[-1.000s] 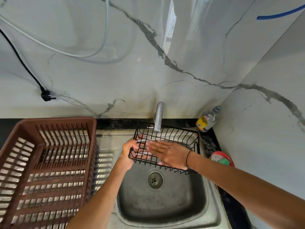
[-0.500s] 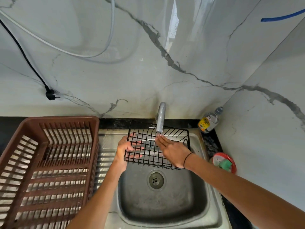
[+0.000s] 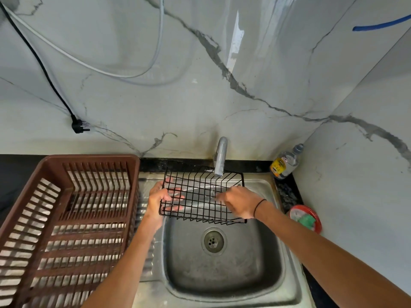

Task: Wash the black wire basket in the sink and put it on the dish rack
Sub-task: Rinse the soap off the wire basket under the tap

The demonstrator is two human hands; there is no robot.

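The black wire basket [image 3: 198, 192] hangs tilted over the steel sink [image 3: 224, 263], right under the tap [image 3: 220, 158], and water runs onto its wires. My left hand [image 3: 159, 197] grips the basket's left end, fingers curled through the grid. My right hand [image 3: 239, 202] lies on the basket's right part with curled fingers against the wires near the water stream. The brown plastic dish rack [image 3: 66, 218] stands to the left of the sink.
A clear bottle with a yellow label [image 3: 285, 163] stands at the back right corner. A red dish holding a green scrubber [image 3: 308, 218] sits on the black counter to the right. A black plug [image 3: 79, 126] and cables hang on the marble wall.
The basket has tipped more upright under the tap. My right hand slid from the middle of the grid toward its right side and its fingers curled.
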